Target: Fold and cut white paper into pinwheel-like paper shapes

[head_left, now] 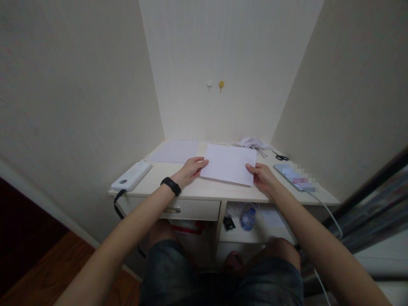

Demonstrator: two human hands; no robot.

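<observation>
A white sheet of paper (228,165) is held between my two hands over the desk (159,180), slightly tilted. My left hand (191,168) pinches its left edge, thumb on top. At the right edge, my right hand (260,175) grips it the same way, the fingers mostly hidden beneath. Behind my left hand, more white paper (177,149) lies flat on the desk. Crumpled white paper (253,143) sits at the back, just beyond the held sheet's right corner.
A white power strip (132,175) lies at the desk's left edge. On the right are black-handled scissors (281,157) and a phone (293,176) with a white cable (331,214). A plastic bottle (247,219) stands on the shelf below. Walls enclose the desk on three sides.
</observation>
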